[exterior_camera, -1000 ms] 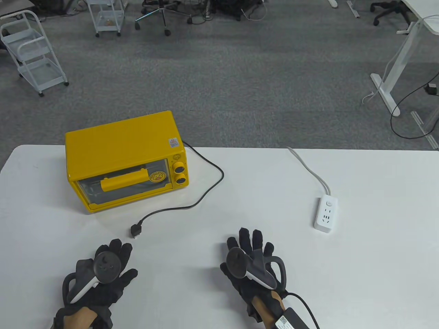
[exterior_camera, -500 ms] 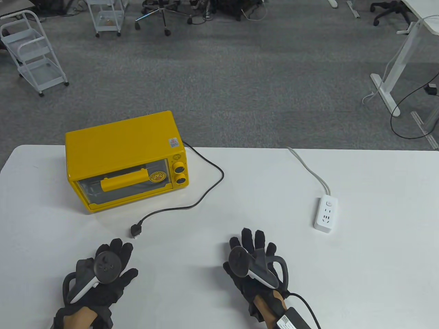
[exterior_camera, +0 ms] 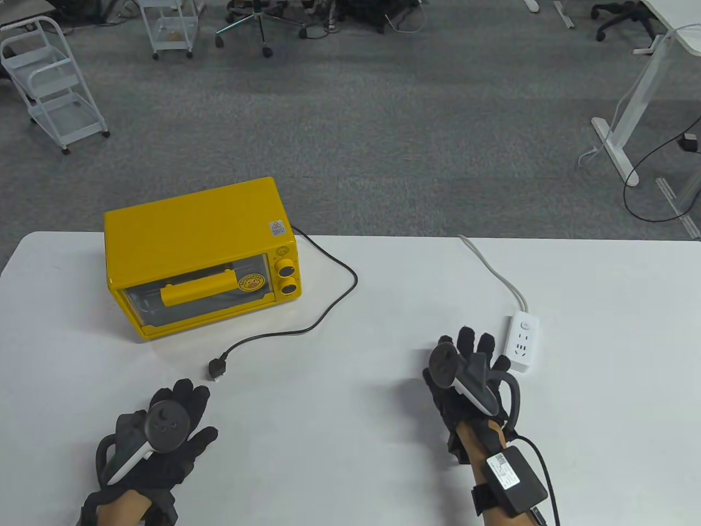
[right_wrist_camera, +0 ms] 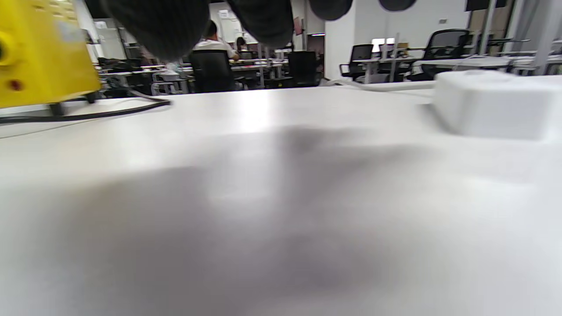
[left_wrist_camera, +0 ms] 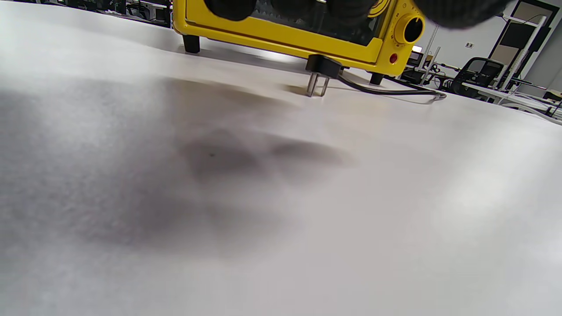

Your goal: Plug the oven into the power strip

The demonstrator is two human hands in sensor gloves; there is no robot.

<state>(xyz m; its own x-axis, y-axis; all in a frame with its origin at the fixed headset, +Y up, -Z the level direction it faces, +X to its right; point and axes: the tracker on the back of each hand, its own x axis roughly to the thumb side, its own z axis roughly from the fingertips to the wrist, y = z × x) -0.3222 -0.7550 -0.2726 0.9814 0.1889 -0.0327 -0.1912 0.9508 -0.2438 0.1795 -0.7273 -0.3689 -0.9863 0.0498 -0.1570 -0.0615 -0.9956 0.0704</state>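
A yellow oven [exterior_camera: 200, 255] stands on the white table [exterior_camera: 350, 466] at the back left. Its black cord [exterior_camera: 323, 315] curls forward and ends in a black plug [exterior_camera: 218, 370], lying free on the table; the left wrist view shows the plug [left_wrist_camera: 322, 70] with two prongs. A white power strip [exterior_camera: 521, 341] lies at the right; it also shows in the right wrist view [right_wrist_camera: 496, 103]. My left hand [exterior_camera: 181, 408] is open and empty, just in front of the plug. My right hand [exterior_camera: 473, 353] is open and empty, just left of the power strip.
The power strip's white cable [exterior_camera: 493, 271] runs off the table's far edge. Beyond the table is grey carpet with white carts [exterior_camera: 52, 82], office chairs [exterior_camera: 257, 22] and a desk frame [exterior_camera: 630, 109].
My right hand has moved right and away from me, from the table's middle front to beside the power strip. My left hand has barely shifted. The plug and strip have not moved.
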